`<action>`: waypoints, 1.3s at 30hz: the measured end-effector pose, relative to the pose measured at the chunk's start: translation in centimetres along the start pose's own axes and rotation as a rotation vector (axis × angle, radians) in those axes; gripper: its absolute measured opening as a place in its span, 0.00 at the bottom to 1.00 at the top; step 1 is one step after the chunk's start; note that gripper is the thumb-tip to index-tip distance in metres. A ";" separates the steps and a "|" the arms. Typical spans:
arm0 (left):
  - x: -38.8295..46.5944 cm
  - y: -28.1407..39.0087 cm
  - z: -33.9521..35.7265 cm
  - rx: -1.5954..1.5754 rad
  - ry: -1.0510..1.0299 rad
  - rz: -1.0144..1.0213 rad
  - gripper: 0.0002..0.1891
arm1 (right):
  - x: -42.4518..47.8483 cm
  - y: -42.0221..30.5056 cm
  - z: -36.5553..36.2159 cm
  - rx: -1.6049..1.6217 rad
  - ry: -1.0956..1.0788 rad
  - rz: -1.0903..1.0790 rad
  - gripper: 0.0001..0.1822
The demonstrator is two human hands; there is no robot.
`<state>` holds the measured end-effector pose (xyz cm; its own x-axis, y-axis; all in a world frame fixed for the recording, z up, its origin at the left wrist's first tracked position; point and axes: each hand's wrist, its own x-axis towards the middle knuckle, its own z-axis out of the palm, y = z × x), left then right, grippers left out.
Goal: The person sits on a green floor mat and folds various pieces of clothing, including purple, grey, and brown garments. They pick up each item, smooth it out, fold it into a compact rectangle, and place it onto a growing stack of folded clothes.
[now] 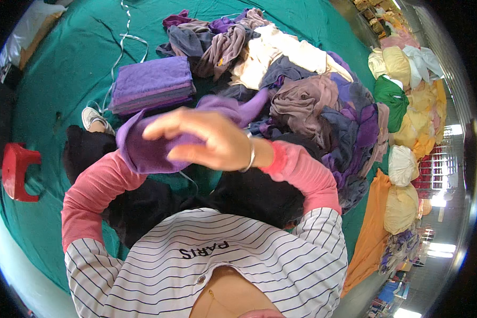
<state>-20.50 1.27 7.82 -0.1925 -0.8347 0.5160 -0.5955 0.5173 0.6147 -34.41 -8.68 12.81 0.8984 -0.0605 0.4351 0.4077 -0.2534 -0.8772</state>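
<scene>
A purple cloth (pixel 159 149) hangs in front of my body and covers my left hand, so only the pink sleeve of that arm shows. Above this cloth is my right hand (pixel 202 139), slightly blurred, with thumb and fingers apart and a silvery bangle at the wrist; nothing shows between its fingers. Just beyond lies a neat stack of folded purple and grey cloths (pixel 153 81). To the right spreads a loose heap of crumpled cloths in brownish mauve (pixel 302 99), white (pixel 286 43), dark grey and purple.
Green sheeting (pixel 71 71) covers the floor, with a white cord (pixel 122 51) on it. A red plastic stool (pixel 16 171) stands at the left. Tied bundles (pixel 401 165) and an orange cloth (pixel 369 230) lie along the right. My shoe (pixel 95 117) is near the stack.
</scene>
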 end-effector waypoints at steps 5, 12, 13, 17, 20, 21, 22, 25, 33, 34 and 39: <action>4.1 -0.1 -1.1 -0.336 0.017 -0.384 0.15 | 0.0 2.2 -6.9 -0.320 0.285 0.009 0.41; 2.6 -2.2 -3.6 -1.659 0.237 -0.429 0.38 | -4.4 4.5 -4.9 0.433 -0.013 0.625 0.37; 2.9 -2.8 -4.1 -1.935 0.183 -0.349 0.42 | -4.7 4.3 -4.9 0.428 0.031 0.572 0.34; 3.9 -3.6 -2.4 -2.247 0.017 -0.404 0.52 | -4.2 4.0 -6.7 0.647 0.487 0.415 0.22; 3.7 -3.8 -0.5 -1.894 0.046 -0.599 0.45 | -3.8 4.1 -8.1 0.272 0.506 0.388 0.23; 3.5 -3.8 -0.1 -1.809 0.011 -0.529 0.40 | -3.8 4.2 -8.2 0.220 0.462 0.415 0.24; 3.4 -3.9 0.1 -1.487 0.030 -0.455 0.29 | -3.9 4.2 -8.2 0.159 0.481 0.502 0.24; 3.2 -4.5 -0.5 -1.162 0.151 -0.705 0.16 | -4.1 4.2 -7.7 0.366 0.472 0.383 0.23; 3.7 -4.5 -2.3 -1.416 0.367 -0.564 0.16 | -4.1 4.1 -10.0 0.501 0.534 0.331 0.27; 3.7 -4.2 -2.3 -1.463 0.349 -0.553 0.16 | -4.3 4.4 -9.8 0.610 0.432 0.361 0.26; 3.5 -3.2 -1.7 -1.204 0.303 -0.500 0.14 | -5.1 6.5 -6.2 0.892 0.238 0.644 0.18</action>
<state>-17.95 -2.99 8.61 0.1153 -0.9885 0.0979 0.5329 0.1448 0.8337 -37.38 -16.05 6.11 0.9685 -0.1375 -0.2075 -0.0645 0.6665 -0.7427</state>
